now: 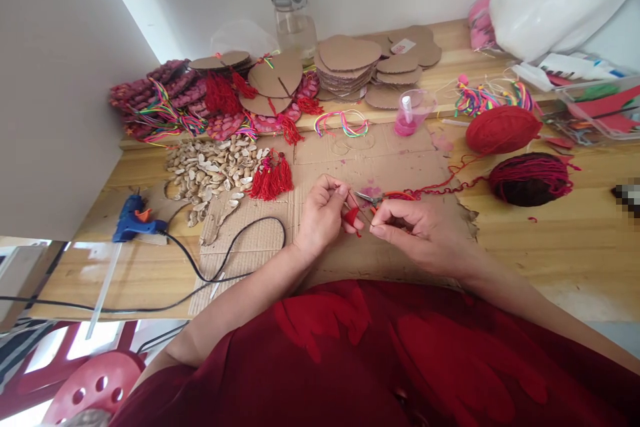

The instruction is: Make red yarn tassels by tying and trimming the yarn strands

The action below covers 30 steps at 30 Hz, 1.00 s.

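My left hand (323, 213) is closed, with a small bundle of red yarn (351, 217) at its fingers. To its right, my right hand (417, 230) pinches thumb to forefinger on a thin strand that runs up toward the left fingers. Just beyond both hands lies a pair of scissors (373, 199) with orange handles, partly hidden. From the red yarn ball (503, 129) and the dark red-and-magenta yarn ball (531, 179), loose strands trail toward the scissors. Several finished red tassels (273, 177) rest on the cardboard mat (320, 167), left of my hands.
Peanut shells (215, 167) are heaped at left, near a blue glue gun (135, 220) with a looping black cord (187, 250). Behind stand stacked cardboard shapes (347, 57), a water bottle (295, 20) and a cup of pink liquid (411, 117). A plastic tray (605, 113) sits at right.
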{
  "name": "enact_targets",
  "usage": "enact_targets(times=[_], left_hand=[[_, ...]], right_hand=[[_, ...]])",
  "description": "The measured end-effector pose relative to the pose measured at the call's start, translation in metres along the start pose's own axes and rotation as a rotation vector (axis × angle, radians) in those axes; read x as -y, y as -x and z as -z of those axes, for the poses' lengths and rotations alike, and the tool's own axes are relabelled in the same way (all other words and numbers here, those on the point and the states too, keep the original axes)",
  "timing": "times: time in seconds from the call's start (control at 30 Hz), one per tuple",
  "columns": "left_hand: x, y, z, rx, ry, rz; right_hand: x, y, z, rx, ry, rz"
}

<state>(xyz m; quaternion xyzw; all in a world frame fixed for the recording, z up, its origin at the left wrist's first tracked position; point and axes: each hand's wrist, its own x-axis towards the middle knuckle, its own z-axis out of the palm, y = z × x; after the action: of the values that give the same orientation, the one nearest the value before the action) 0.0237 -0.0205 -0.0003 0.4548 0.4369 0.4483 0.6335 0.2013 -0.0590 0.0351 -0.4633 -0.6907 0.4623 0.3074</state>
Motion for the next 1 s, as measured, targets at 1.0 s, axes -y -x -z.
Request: enact_targets(times=[1.0], left_hand=[[-0.007, -0.009, 0.012, -0.054, -0.025, -0.180]], right_hand=[[-0.005, -0.004, -0.014, -0.152, -0.881, -0.201]])
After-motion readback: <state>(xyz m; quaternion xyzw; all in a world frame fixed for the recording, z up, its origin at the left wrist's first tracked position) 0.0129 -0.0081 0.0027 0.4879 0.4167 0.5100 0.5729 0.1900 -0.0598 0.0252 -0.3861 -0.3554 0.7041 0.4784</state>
